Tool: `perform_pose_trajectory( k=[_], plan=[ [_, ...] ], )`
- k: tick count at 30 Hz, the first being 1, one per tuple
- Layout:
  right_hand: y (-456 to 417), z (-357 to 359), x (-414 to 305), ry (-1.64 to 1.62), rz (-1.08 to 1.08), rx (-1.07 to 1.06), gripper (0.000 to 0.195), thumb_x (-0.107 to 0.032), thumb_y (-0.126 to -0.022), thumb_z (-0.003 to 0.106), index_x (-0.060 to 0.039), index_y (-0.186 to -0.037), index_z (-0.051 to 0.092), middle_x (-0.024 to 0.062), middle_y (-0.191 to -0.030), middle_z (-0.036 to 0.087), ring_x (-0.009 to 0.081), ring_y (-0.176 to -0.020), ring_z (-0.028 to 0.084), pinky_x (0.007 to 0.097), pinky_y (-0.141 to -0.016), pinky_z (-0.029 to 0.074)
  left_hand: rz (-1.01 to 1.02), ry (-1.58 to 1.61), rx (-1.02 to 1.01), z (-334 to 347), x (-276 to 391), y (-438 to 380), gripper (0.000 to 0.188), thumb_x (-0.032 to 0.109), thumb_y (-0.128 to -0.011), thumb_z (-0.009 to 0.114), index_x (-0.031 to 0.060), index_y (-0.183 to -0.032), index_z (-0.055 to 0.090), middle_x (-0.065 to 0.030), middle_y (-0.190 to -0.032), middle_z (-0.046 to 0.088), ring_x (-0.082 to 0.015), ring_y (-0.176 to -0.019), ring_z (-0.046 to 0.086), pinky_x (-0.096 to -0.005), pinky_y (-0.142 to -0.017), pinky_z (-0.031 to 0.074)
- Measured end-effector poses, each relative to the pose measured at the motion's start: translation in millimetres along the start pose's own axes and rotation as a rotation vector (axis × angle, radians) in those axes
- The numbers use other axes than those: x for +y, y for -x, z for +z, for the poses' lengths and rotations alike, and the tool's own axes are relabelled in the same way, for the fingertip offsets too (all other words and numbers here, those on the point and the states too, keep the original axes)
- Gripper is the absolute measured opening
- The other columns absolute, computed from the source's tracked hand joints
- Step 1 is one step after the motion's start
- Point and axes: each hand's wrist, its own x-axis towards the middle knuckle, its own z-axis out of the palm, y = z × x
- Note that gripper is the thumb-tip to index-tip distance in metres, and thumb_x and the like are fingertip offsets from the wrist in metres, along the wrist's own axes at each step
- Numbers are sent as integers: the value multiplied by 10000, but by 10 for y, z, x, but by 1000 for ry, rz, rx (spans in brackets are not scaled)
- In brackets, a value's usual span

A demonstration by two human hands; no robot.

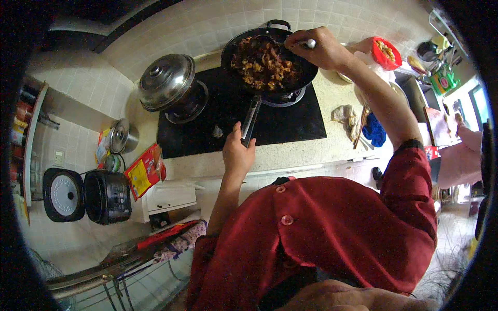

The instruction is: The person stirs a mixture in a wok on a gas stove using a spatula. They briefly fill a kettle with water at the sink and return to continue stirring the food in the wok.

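Observation:
A dark wok (307,76) with a small loop handle at its far side sits on the right burner of the black cooktop (295,128). Browned chunks of food (264,66) fill its left and middle part. My left hand (239,149) is around the end of the wok's long handle (252,116), thumb and fingers on either side. Above the wok's right rim, my right hand (321,46) grips a utensil by its handle, whose pale end (311,43) sticks out of the fist. The utensil's head is in the food and hard to make out.
A lidded steel pot (167,81) stands on the left burner. Left of the cooktop are a smaller steel pot (130,140), a red and yellow packet (146,171) and an open rice cooker (107,196). Rightward lie a cloth (346,116), chopsticks (361,126) and a red-rimmed bowl (395,54).

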Motion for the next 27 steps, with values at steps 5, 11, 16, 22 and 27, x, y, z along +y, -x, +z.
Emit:
perform_pose_trajectory(
  k=[5, 11, 16, 22, 27],
  plan=[
    [-44, -680, -87, -312, 267, -117, 259, -179, -929, 651, 18, -1096, 661, 163, -998, 718, 222, -882, 713, 325, -771, 593, 39, 46, 23, 2, -20, -8, 676, 144, -749, 787, 3, -1345, 499, -234, -1079, 658, -389, -973, 644, -426, -852, 510],
    [-127, -956, 785, -569, 878, 80, 403, -336, -932, 650, 65, -969, 664, 195, -866, 715, 244, -732, 719, 345, -658, 600, -9, 1, -1, -31, 37, 5, 684, 155, -755, 788, 0, -1352, 491, -243, -1081, 648, -395, -970, 639, -427, -849, 510],
    [177, 0, 1153, -615, 369, 274, 504, -405, -966, 568, 80, -1100, 594, 235, -995, 692, 291, -842, 722, 362, -772, 612, -40, 3, -26, -18, 15, 15, 689, 168, -768, 782, 4, -1366, 481, -242, -1107, 647, -383, -991, 639, -425, -859, 507],
    [151, 114, 186, -578, 475, 0, 251, -163, -967, 599, 19, -1130, 655, 145, -1029, 702, 215, -919, 697, 326, -805, 587, 11, 46, -9, 26, -44, 3, 678, 166, -767, 760, 30, -1368, 478, -227, -1085, 632, -393, -973, 624, -439, -851, 502],
    [299, -497, 4, -216, -22, -79, 197, -138, -941, 636, -31, -1095, 695, 99, -978, 718, 149, -849, 686, 296, -766, 570, 6, 6, -10, 27, -42, 15, 689, 153, -761, 768, 43, -1375, 474, -214, -1042, 633, -388, -953, 619, -444, -828, 498]
  ],
)
